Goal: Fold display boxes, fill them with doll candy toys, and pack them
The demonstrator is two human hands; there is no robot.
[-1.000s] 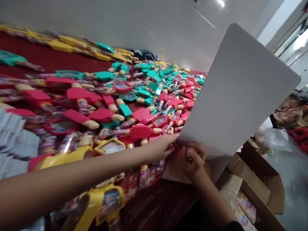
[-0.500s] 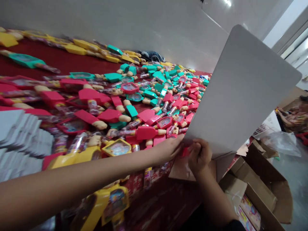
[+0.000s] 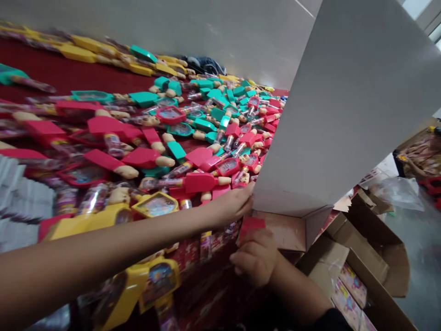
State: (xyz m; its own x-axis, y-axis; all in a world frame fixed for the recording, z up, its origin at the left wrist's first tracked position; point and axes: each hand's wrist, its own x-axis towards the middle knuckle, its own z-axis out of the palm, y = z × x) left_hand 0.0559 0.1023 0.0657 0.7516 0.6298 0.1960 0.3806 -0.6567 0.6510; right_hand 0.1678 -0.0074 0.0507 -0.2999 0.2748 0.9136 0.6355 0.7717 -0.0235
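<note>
My left arm reaches across the pile, and my left hand (image 3: 236, 205) grips the lower edge of a large white cardboard panel (image 3: 344, 110). The panel stands upright on a brown cardboard base (image 3: 280, 230). Below that hand, my right hand (image 3: 257, 257) pinches a small red card piece (image 3: 252, 225) against the base's edge. Beside both hands lies a dense heap of toy candy packs in pink, teal and yellow, with the nearest pink pack (image 3: 200, 182) just above my left wrist. My left forearm hides part of the heap.
The heap covers a dark red table (image 3: 76, 78) backed by a white wall (image 3: 206, 32). Stacked grey-white cards (image 3: 24, 197) lie at the left. An open carton (image 3: 365, 239) with printed boxes (image 3: 351, 294) stands at lower right. Beyond it are a plastic bag (image 3: 396, 193) and a seated person (image 3: 422, 158).
My right hand has dropped lower, away from the panel, and the red piece now shows at its fingertips. The view has shifted, so the white panel fills more of the frame.
</note>
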